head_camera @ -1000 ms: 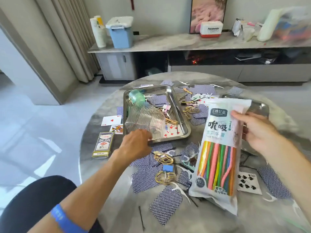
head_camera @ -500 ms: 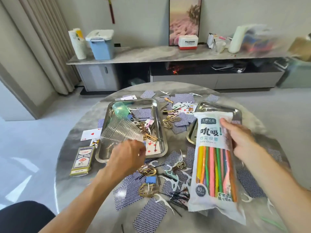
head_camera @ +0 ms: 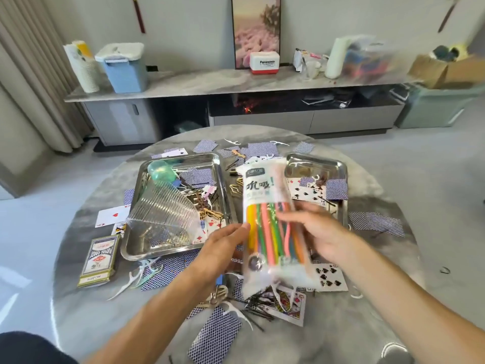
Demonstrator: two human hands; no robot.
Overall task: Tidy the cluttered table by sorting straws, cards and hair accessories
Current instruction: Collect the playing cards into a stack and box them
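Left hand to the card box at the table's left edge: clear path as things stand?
Probably yes. The left hand only touches the straw pack with open fingers, and the card box lies exposed beside the left tray, with nothing on top.

Straw pack (head_camera: 267, 222) motion-blurred; right hand (head_camera: 319, 232) grip unclear.
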